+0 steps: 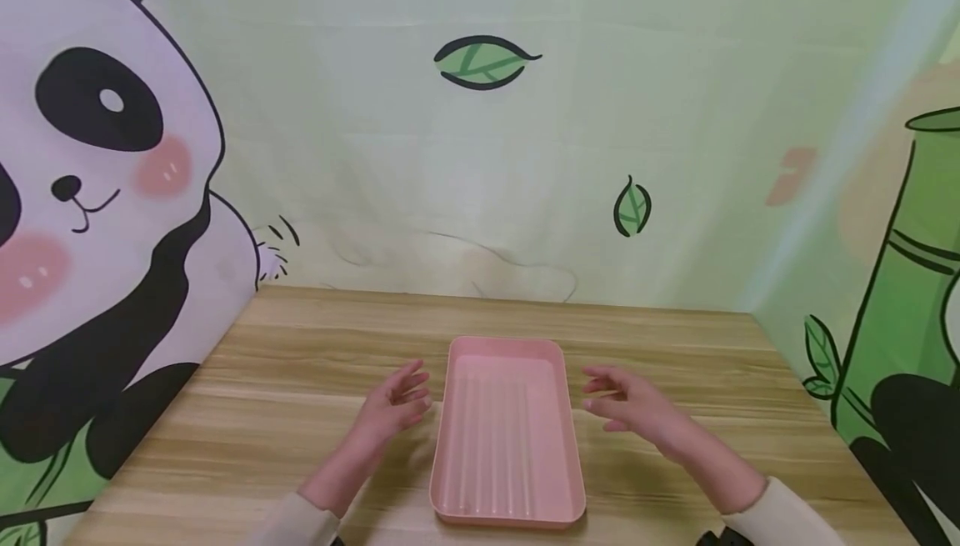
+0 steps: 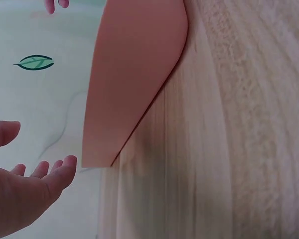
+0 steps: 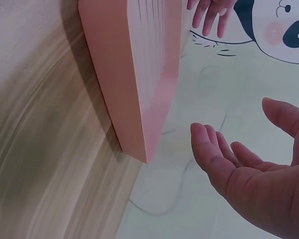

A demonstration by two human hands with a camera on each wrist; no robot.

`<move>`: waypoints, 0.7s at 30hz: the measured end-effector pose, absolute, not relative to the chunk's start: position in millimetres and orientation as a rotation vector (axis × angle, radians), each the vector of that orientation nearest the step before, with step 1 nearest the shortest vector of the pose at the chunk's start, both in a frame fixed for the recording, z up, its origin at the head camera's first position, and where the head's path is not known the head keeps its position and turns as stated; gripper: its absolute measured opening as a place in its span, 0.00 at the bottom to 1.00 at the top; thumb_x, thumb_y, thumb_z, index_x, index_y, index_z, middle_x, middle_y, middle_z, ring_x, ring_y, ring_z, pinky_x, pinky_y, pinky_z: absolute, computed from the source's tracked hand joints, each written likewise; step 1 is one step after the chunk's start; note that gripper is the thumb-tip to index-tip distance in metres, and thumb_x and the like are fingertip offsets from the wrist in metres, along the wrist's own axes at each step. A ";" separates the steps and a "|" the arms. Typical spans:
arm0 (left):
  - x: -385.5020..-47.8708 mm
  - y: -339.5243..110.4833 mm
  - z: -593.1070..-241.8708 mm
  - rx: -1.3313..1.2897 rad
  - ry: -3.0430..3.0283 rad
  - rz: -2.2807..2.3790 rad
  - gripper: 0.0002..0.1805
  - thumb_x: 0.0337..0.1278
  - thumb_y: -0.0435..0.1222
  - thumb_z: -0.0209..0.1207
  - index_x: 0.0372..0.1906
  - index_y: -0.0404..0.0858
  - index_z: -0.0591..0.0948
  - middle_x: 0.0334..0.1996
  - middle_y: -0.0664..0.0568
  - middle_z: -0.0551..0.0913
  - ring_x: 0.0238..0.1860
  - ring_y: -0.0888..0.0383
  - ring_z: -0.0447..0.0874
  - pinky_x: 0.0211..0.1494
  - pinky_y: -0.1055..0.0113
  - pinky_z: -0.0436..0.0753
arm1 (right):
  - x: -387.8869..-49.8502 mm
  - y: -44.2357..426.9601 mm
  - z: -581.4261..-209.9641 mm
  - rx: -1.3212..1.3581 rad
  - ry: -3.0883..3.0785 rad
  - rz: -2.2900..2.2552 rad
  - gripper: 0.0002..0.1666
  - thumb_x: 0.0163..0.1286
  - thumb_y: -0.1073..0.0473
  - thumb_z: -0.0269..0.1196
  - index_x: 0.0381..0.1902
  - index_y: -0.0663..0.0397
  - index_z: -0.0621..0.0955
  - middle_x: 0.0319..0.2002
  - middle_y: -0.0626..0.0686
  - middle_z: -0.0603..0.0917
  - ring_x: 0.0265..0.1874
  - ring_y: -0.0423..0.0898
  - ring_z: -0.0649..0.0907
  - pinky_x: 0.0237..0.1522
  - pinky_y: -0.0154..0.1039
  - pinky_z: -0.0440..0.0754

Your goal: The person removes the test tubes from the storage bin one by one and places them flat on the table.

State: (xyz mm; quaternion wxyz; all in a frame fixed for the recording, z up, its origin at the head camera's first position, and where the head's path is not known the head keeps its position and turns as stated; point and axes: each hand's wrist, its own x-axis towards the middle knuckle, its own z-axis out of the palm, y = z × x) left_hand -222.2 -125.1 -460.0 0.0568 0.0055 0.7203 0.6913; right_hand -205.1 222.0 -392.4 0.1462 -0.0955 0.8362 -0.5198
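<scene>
A shallow pink rectangular tray (image 1: 551,438) lies on the wooden table in the head view, with its long sides pointing away from me. Several clear, ridged strips (image 1: 491,446) run lengthwise inside it; what they are I cannot tell. My left hand (image 1: 392,404) hovers just left of the tray, fingers relaxed and touching nothing. On the other side, my right hand (image 1: 633,404) hangs apart from the tray with loosely bent fingers and nothing in them. Each wrist view shows the tray's outer wall (image 2: 134,74) beside an empty hand.
The wooden table (image 1: 322,338) reaches back to a pale green cloth backdrop (image 1: 360,129) printed with leaves. A printed panda (image 1: 97,221) fills the left side and green bamboo (image 1: 911,296) the right.
</scene>
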 end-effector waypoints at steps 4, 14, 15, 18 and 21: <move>-224.1 -124.1 -463.8 0.010 2.157 2.113 0.37 0.64 0.23 0.54 0.78 0.30 0.60 0.73 0.27 0.67 0.73 0.30 0.68 0.68 0.44 0.80 | -208.1 218.3 -398.3 -0.263 2.374 -1.515 0.39 0.73 0.59 0.62 0.74 0.74 0.62 0.64 0.74 0.75 0.58 0.56 0.83 0.54 0.54 0.88; -225.0 -122.9 -472.5 -0.002 2.076 2.142 0.38 0.65 0.24 0.55 0.79 0.31 0.58 0.75 0.28 0.64 0.74 0.30 0.66 0.70 0.44 0.79 | -216.0 206.9 -404.9 -0.181 2.234 -1.559 0.39 0.73 0.61 0.60 0.76 0.73 0.60 0.68 0.75 0.72 0.65 0.64 0.79 0.56 0.56 0.87; -225.1 -122.3 -473.1 -0.004 2.067 2.145 0.38 0.65 0.25 0.55 0.79 0.31 0.57 0.75 0.28 0.64 0.74 0.30 0.66 0.70 0.44 0.79 | -216.6 206.1 -405.1 -0.183 2.217 -1.564 0.40 0.74 0.61 0.60 0.76 0.73 0.59 0.69 0.76 0.71 0.66 0.65 0.78 0.57 0.56 0.86; -225.1 -120.2 -475.8 -0.015 2.028 2.166 0.39 0.64 0.25 0.55 0.79 0.31 0.56 0.76 0.28 0.63 0.75 0.30 0.65 0.71 0.43 0.77 | -217.7 203.3 -406.0 -0.183 2.178 -1.577 0.40 0.75 0.61 0.58 0.77 0.73 0.58 0.70 0.76 0.70 0.67 0.66 0.77 0.58 0.57 0.86; -225.4 -118.1 -479.0 -0.039 1.990 2.194 0.40 0.63 0.24 0.55 0.79 0.31 0.56 0.76 0.28 0.61 0.75 0.29 0.64 0.72 0.41 0.76 | -218.2 199.4 -408.0 -0.190 2.135 -1.595 0.39 0.76 0.59 0.57 0.77 0.73 0.57 0.71 0.77 0.68 0.67 0.68 0.76 0.59 0.59 0.85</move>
